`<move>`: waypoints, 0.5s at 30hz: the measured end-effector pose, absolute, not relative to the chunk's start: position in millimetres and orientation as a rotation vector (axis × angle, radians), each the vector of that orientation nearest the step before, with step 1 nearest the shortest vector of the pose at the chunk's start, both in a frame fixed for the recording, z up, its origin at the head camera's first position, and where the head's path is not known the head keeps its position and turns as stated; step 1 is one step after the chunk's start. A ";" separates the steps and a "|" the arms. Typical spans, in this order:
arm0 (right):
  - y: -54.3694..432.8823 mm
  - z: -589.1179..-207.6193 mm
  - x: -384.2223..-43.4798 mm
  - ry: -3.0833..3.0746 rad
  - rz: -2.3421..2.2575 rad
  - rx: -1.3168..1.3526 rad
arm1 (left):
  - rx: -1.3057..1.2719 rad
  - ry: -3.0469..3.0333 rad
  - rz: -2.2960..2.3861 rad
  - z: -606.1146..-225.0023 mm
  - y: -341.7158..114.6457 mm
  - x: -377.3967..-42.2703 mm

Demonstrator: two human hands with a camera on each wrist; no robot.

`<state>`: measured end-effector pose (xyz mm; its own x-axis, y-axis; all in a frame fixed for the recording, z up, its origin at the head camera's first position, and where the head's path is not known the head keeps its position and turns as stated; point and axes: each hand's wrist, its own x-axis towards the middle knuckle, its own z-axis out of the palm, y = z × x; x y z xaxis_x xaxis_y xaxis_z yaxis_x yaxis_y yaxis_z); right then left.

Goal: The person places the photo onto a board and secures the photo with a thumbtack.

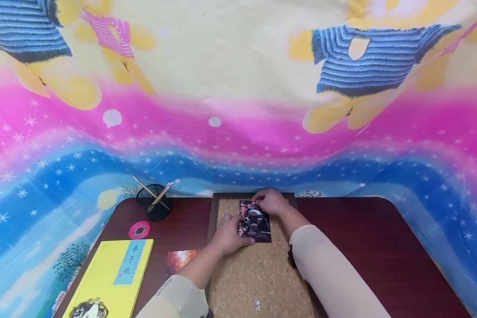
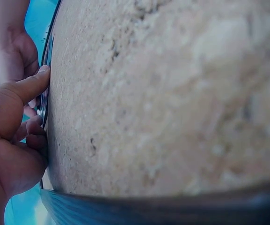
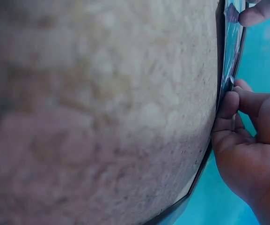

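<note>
A photo (image 1: 258,223) of a dark motorcycle lies on a cork board (image 1: 262,274), near its far end. My left hand (image 1: 227,236) presses it from the left, thumb by the lower edge and fingers at the left edge. At the photo's top edge, my right hand (image 1: 271,202) pinches a small pale pin-like piece (image 3: 232,80) between thumb and forefinger; its exact kind is too small to tell. The right wrist view shows the photo (image 3: 230,42) edge-on against the cork. From the side, the left wrist view catches my left hand (image 2: 15,126) touching the board's surface.
Left of the board lie a second photo (image 1: 181,259) in orange tones, a yellow book (image 1: 103,274) and a pink tape roll (image 1: 139,229). A black mesh cup (image 1: 157,210) with sticks and brushes stands behind them. A patterned cloth (image 1: 238,101) hangs around the dark red table (image 1: 353,247).
</note>
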<state>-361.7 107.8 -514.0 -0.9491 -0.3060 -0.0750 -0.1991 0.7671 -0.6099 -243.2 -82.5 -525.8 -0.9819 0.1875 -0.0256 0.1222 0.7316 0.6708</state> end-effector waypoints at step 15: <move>108.5 -512.2 -362.3 2.754 -0.904 -0.366 | 0.252 2.843 1.087 -527.2 -82.7 -244.4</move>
